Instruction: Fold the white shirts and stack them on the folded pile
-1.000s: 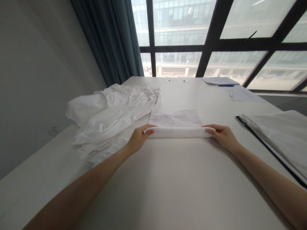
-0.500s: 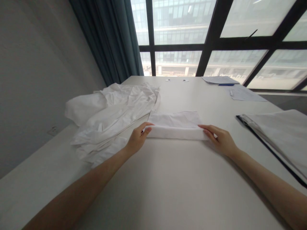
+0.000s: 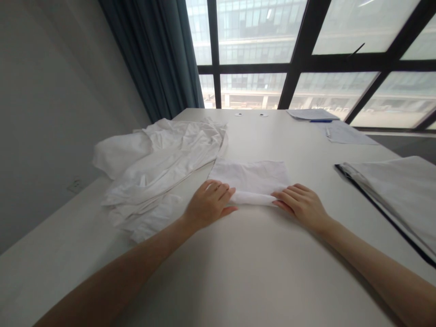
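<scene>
Two hands, both ours, rest on a white table (image 3: 259, 136) in the head view. Our left hand (image 3: 207, 204) lies palm down over the left end of a folded white cloth (image 3: 250, 177), its fingers slightly spread on the fold and its thumb stretched out toward the middle of the near edge. Our right hand (image 3: 301, 204) lies palm down at the cloth's right end, its fingers pressed together with their tips on the fold. Neither hand pinches anything. The cloth lies flat on the table between our hands, with its near side turned over into a thick fold. Just to its left sits a crumpled heap of white fabric (image 3: 153, 168). Farther along the table we see two sheets of paper (image 3: 347, 135) and a blue pen (image 3: 320, 121). On the right lies a pale flat pack with a black edge (image 3: 391, 195). Beyond stand a black-framed window (image 3: 252, 45) and a teal curtain (image 3: 153, 54).
</scene>
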{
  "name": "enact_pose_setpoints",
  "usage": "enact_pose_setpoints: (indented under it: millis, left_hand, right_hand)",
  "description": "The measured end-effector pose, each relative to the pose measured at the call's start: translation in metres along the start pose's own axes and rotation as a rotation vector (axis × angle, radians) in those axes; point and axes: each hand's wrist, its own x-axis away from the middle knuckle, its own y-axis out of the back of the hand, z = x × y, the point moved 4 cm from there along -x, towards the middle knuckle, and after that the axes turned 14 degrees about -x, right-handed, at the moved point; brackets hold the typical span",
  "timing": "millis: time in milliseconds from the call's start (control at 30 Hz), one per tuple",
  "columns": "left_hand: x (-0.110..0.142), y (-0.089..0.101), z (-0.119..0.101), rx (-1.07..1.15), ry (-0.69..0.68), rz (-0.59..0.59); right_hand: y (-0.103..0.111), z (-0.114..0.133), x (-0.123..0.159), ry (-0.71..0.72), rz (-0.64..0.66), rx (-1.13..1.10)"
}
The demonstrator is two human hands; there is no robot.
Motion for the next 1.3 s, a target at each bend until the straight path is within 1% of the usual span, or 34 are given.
enact_pose_setpoints:
  millis: [100,233,333,433,533,600,767,867,933,1033,1167,1300]
  left_hand:
    - [0.000,-0.002,0.001,-0.038,-0.007,0.018]
    - [0.003,-0.005,0.011,-0.066,0.018,0.020]
    - [0.004,-0.006,0.017,-0.045,0.043,0.004]
    - [0.007,-0.009,0.022,0.028,0.112,0.005]
    - [0.010,-0.016,0.027,0.139,0.200,0.033]
    - [0.013,-0.023,0.031,0.239,0.279,0.079]
    - [0.021,-0.043,0.046,0.598,0.618,0.215]
    - [0.024,-0.050,0.051,0.738,0.738,0.265]
    - [0.024,-0.050,0.052,0.796,0.771,0.288]
    - [0.023,-0.048,0.052,0.855,0.776,0.310]
    - [0.023,-0.047,0.052,0.894,0.768,0.319]
    - [0.024,-0.050,0.054,0.875,0.813,0.290]
  right_hand:
    - [0.001,0.000,0.000,0.005,-0.016,-0.023]
    - [0.002,-0.002,0.000,-0.035,-0.027,-0.028]
    - [0.003,-0.004,0.000,-0.064,-0.022,-0.030]
    - [0.003,-0.007,0.000,-0.110,-0.014,-0.048]
    - [0.002,-0.012,0.003,-0.170,-0.009,-0.078]
    - [0.000,-0.017,0.005,-0.227,-0.009,-0.103]
    - [-0.003,-0.033,0.014,-0.483,-0.033,-0.236]
    - [-0.005,-0.039,0.018,-0.612,-0.054,-0.379]
    - [-0.005,-0.043,0.021,-0.684,-0.069,-0.478]
    - [-0.005,-0.048,0.026,-0.766,-0.103,-0.565]
    - [-0.001,-0.053,0.029,-0.814,-0.167,-0.605]
    - [0.003,-0.058,0.030,-0.849,-0.236,-0.625]
